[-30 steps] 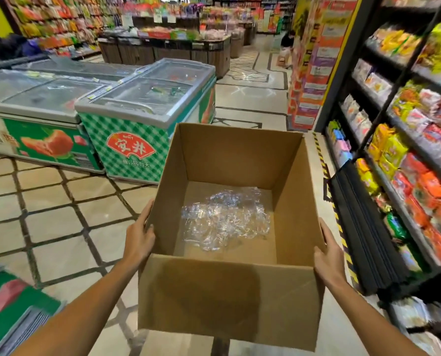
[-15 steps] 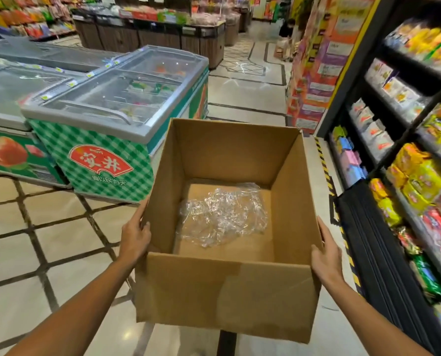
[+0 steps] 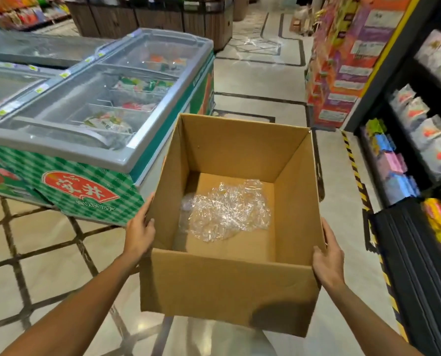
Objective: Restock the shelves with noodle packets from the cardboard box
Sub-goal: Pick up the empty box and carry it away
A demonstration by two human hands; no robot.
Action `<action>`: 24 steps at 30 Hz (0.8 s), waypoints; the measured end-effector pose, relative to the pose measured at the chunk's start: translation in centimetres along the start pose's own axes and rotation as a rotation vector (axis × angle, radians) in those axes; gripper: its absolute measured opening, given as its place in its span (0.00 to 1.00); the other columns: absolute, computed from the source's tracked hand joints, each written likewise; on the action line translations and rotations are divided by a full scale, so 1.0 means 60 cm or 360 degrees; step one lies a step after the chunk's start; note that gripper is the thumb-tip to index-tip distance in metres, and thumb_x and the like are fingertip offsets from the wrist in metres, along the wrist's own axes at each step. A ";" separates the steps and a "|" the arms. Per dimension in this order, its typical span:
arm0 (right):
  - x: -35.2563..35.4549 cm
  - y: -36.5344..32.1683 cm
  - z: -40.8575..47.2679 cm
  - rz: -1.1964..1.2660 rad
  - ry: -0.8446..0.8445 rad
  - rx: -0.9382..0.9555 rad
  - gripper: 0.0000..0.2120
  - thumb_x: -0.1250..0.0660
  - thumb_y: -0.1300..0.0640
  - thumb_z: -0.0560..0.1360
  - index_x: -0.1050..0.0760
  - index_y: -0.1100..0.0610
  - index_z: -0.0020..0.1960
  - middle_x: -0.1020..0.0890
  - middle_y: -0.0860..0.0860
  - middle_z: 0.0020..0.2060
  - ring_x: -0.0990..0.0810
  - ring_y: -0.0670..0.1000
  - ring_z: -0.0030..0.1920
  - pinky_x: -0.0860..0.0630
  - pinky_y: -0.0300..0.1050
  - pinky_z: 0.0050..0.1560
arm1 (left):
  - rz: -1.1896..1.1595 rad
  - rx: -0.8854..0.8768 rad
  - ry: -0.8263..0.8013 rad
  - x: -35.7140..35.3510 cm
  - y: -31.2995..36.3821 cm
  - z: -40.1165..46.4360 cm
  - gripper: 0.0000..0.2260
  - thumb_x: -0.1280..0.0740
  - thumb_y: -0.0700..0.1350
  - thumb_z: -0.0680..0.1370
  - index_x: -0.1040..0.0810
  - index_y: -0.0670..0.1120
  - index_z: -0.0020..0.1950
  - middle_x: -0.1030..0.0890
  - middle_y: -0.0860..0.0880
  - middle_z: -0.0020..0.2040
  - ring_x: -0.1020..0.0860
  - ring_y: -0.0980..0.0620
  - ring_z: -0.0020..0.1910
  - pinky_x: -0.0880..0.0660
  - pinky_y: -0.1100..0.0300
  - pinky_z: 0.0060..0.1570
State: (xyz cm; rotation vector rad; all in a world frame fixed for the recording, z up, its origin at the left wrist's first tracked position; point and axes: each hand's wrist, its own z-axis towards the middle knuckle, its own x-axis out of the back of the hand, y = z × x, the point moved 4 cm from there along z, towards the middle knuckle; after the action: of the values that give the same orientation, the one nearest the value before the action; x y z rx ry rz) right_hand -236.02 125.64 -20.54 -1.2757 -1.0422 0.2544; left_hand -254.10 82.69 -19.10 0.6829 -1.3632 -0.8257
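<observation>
Box: I am looking down into an open cardboard box (image 3: pixel 229 286) filling the lower centre of the frame; it is plain brown, top open, walls upright, and it is being held above the tiled floor (image 3: pixel 47 265).
Box contents: I am seeing only a crumpled piece of clear plastic wrap (image 3: pixel 224 211) lying on the box bottom, toward the far side; no noodle packets are showing inside.
Left hand: my left hand (image 3: pixel 139 232) is pressing flat against the outside of the box's left wall, fingers fairly straight and together, thumb lying along the wall near the rim.
Right hand: my right hand (image 3: pixel 327 255) is pressing against the outside of the right wall near the front corner, fingers extended along the cardboard; the fingertips are hidden behind the box edge.
Shelves: the dark shelves (image 3: pixel 407 253) are running down the right edge of the frame, just beside the box, with coloured noodle packets (image 3: pixel 399 181) stacked on them, blurred.
Freezer: a green chequered chest freezer (image 3: pixel 91 194) with glass lids is standing at the left, close to the box's left wall.
</observation>
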 end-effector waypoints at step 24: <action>-0.584 0.180 0.559 -0.0234 -0.0184 -0.0331 0.30 0.41 0.68 0.82 0.40 0.47 0.79 0.28 0.50 0.72 0.28 0.56 0.70 0.38 0.51 0.71 | 0.0128 0.0364 -0.0188 -0.319 -0.480 0.617 0.29 0.39 0.32 0.81 0.38 0.53 0.79 0.31 0.54 0.75 0.32 0.50 0.74 0.33 0.46 0.72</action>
State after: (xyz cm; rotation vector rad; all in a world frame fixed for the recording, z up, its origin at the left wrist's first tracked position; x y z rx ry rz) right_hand -276.31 127.61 -49.56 -1.3745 -1.2817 0.1100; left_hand -294.38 84.26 -49.76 0.7600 -1.5979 -0.6596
